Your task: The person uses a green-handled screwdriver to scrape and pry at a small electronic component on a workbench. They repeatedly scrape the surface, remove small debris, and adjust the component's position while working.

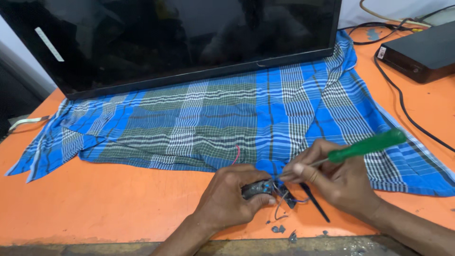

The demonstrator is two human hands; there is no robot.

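— Hands: how many are seen, and how are they set?

— Two. A small dark part is clamped in the left hand, fingers curled round it, just off the near edge of the cloth. One green-handled screwdriver is gripped by the right hand, fingers closed on its shaft, and its tip is pointed down at the part.

— Where is the part lying?

— It is held low over the orange table, between the two hands. Thin wires are trailed from it, red and blue among them; their number cannot be told. One black strip is laid just right of it on the table.

— And the rest, counted?

— One checked blue cloth is spread across the table. One flat screen is rested on its far edge. One black box is placed at the far right, with cables run beside it. A few dark scraps are scattered at the near edge.
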